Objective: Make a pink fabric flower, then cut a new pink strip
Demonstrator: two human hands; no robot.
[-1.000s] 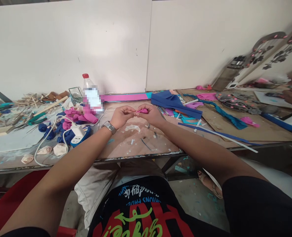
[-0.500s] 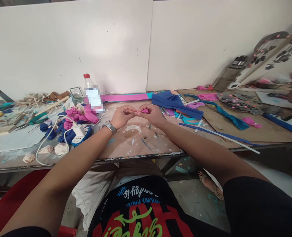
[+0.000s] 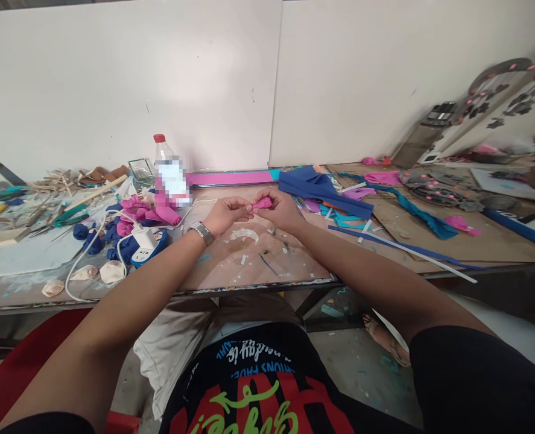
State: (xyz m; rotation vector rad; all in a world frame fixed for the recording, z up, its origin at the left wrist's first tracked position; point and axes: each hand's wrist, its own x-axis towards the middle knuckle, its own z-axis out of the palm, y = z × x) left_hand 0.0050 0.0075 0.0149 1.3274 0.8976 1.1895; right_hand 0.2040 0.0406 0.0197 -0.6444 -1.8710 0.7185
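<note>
A small, soft pink roll (image 3: 262,203) is pinched at both ends between the fingers of the left hand (image 3: 224,214) and right hand (image 3: 281,210). Its long axis is laid crosswise, above the desk (image 3: 249,253), right of the plastic bottle (image 3: 165,172).

A bottle (image 3: 162,158) stands at the counter's (image 3: 231,265) back. Left lie blue rolls (image 3: 86,236), a power strip (image 3: 146,246) and scissors (image 3: 63,218); right, blue sheets (image 3: 321,188).

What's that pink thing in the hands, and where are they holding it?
A small rolled pink foam piece, pinched at its ends between the fingers of the left hand and right hand.
</note>
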